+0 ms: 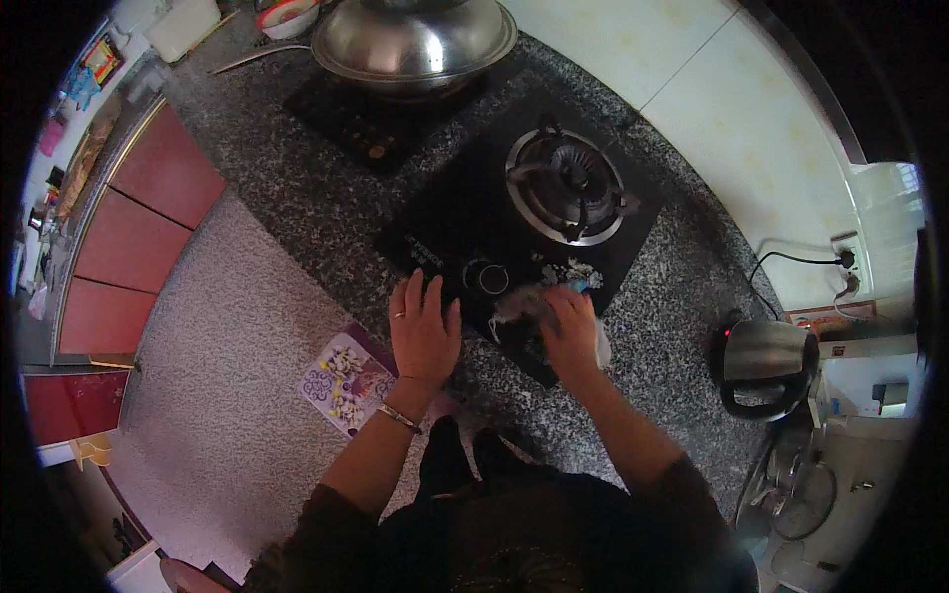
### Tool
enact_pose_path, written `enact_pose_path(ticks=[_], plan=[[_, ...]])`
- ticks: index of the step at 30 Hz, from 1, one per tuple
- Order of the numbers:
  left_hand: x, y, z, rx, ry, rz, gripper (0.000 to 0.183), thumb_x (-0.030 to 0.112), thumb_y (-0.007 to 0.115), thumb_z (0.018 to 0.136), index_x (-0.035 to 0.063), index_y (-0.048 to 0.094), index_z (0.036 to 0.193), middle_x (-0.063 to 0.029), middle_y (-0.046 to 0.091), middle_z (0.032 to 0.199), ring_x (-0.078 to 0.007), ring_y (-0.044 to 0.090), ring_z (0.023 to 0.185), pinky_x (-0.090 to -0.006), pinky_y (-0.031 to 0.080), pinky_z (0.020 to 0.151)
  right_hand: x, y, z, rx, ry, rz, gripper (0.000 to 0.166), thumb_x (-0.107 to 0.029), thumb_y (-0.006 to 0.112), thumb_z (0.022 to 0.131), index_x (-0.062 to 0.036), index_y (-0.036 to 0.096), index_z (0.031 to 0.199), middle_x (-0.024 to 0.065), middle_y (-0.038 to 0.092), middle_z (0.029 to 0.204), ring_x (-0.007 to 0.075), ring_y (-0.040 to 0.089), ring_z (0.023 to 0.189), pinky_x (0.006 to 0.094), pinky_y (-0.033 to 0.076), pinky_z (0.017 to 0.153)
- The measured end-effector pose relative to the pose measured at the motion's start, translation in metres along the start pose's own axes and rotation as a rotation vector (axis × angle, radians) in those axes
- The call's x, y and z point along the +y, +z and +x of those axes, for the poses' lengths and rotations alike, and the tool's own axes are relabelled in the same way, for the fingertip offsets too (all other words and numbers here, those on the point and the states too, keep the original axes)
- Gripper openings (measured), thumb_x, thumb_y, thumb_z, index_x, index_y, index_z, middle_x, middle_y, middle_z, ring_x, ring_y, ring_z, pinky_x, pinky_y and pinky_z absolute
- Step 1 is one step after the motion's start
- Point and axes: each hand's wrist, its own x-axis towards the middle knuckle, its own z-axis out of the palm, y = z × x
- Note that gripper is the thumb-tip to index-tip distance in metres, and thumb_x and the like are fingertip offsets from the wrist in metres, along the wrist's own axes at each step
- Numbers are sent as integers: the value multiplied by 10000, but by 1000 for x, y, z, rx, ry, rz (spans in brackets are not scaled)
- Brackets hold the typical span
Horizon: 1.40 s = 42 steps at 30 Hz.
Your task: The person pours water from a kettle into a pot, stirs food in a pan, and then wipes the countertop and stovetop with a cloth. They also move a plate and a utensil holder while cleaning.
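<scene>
My left hand (424, 333), with a ring and a bracelet, lies palm down at the front edge of a black glass gas hob (474, 215). It holds nothing and its fingers are apart. My right hand (572, 330) is pressed over a blurred greyish cloth (519, 302) on the hob's front right part. Pale crumbs or foam (582, 273) lie just beyond that hand, with a small blue bit among them. Between the hands sits the round control knob (493, 279). The single burner (574, 178) with its metal ring is farther back.
A domed steel lid (415, 44) covers a pan on a black cooker at the back left. An electric kettle (771, 363), its red light on, stands at right, near a plugged-in cord (797, 258). A patterned mat (345, 378) lies on the floor. Red cabinets (133, 237) line the left.
</scene>
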Motion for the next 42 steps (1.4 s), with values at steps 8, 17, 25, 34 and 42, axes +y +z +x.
enact_pose_path(ticks=[8, 17, 25, 34, 42], plan=[[3, -4, 2, 13, 27, -26, 384, 242, 624, 915, 30, 569, 1231, -193, 485, 1352, -413, 436, 1237, -509, 382, 1045, 6, 41, 87, 83, -156, -42, 392, 15, 621, 751, -79, 642, 1131, 115, 615, 1174, 376, 542, 1102, 454, 410, 968], [8, -4, 4, -12, -12, -18, 417, 257, 649, 901, 28, 553, 1237, -187, 481, 1352, -403, 434, 1245, -509, 387, 1042, 12, -2, 59, -163, -269, 53, 436, -62, 597, 845, 3, 556, 1274, 167, 509, 1317, 403, 500, 1131, 473, 401, 963], [6, -7, 5, -22, 3, 2, 436, 267, 662, 884, 36, 558, 1239, -200, 470, 1365, -414, 433, 1253, -514, 386, 1044, 3, -8, 68, -119, -221, -292, 454, -229, 671, 848, -217, 596, 1296, 127, 527, 1255, 347, 528, 1095, 460, 463, 881], [8, -3, 3, -45, 10, 7, 464, 266, 671, 871, 43, 540, 1256, -204, 455, 1369, -425, 419, 1254, -526, 374, 1050, 7, -49, 41, -115, -194, -341, 515, -211, 664, 823, -182, 581, 1330, 141, 527, 1076, 335, 536, 963, 461, 457, 838], [-2, -6, 5, -41, 49, -62, 481, 261, 670, 864, 39, 529, 1267, -214, 439, 1380, -438, 413, 1245, -534, 359, 1043, 6, -20, 72, -146, 108, -103, 407, -99, 662, 750, -122, 673, 1156, 165, 592, 895, 352, 605, 883, 452, 494, 755]])
